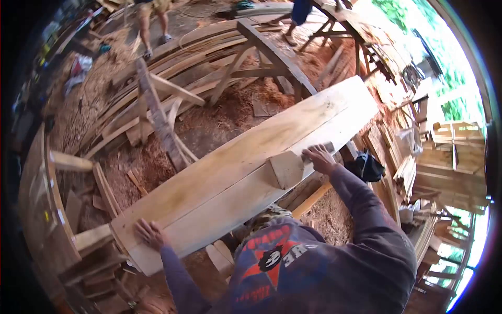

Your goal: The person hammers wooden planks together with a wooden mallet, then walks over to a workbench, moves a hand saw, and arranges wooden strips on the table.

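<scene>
A long pale wooden panel [235, 157], with a seam along its length, lies slantwise in front of me. My left hand [150, 234] rests flat on its near left end, fingers spread. Towards the panel's right half, my right hand [320, 158] is closed over a small greyish block [328, 147] on the surface; the fingers hide most of this block. Just left of that hand, a pale cut piece of wood [285, 170] lies on the panel near its front edge.
Wooden trestles [274, 55] stand beyond the panel, among long stacked boards [193, 55] and shavings. Planks and crates [455, 162] are piled at the right. A dark bag [366, 166] sits near my right arm. Two people's legs [151, 23] show at the back.
</scene>
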### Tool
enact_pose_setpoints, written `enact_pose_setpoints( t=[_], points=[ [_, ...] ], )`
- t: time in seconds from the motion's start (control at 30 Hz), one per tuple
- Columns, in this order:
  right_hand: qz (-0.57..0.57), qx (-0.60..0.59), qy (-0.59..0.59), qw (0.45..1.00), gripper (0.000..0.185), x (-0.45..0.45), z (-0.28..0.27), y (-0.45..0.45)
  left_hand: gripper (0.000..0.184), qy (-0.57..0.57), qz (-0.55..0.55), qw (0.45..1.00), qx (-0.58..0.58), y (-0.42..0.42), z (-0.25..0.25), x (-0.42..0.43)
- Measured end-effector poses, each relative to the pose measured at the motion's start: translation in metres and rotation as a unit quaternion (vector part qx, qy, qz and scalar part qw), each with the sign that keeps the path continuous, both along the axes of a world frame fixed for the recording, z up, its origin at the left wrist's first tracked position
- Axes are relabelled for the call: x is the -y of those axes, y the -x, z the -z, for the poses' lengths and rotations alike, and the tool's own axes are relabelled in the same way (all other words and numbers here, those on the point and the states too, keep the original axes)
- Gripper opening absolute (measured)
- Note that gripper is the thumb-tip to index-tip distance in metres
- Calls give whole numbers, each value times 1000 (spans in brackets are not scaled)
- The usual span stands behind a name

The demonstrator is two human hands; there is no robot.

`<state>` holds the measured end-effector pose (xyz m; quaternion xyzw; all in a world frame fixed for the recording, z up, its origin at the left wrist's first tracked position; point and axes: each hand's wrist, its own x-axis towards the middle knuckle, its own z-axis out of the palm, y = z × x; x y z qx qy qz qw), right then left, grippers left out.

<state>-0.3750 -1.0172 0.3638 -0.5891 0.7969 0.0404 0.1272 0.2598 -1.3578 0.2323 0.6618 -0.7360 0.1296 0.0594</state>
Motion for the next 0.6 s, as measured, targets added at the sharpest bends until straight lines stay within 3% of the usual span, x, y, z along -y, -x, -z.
enact_pose_setpoints(
  t=[0.07,0.13,0.17,0.23,0.3,0.33,0.37,0.43,0.47,0.5,0.57,0.6],
  points=[
    [-56,-28,51,997,69,8,23,21,52,-43,-49,998,-4,4,-1,-2],
    [-24,3,-52,998,83,27,-1,14,55,-8,-135,989,60,16,8,-3],
    [-25,14,-59,998,102,27,3,19,55,-4,-115,991,73,14,2,-10],
    [3,-8,-94,996,115,34,-1,14,54,37,-129,991,-12,32,0,-12],
    [10,-23,-71,997,124,29,14,13,53,23,-141,989,-26,39,3,-8],
    [3,-14,-71,997,124,27,19,15,51,9,-159,987,-34,31,1,-10],
    [13,-27,-54,998,111,24,23,15,50,78,7,960,269,-3,28,-9],
    [31,-12,-64,997,77,24,24,12,51,96,-2,995,33,-19,60,4],
    [36,-2,-42,998,75,29,28,14,55,102,46,991,-77,-55,90,9],
    [37,9,-7,999,73,28,29,12,61,56,-34,985,-160,-6,41,-6],
    [35,29,57,997,70,33,31,10,68,22,-25,996,-79,-36,67,7],
    [32,21,71,997,70,34,34,10,70,-42,-87,993,-63,-3,24,4]
  ],
)
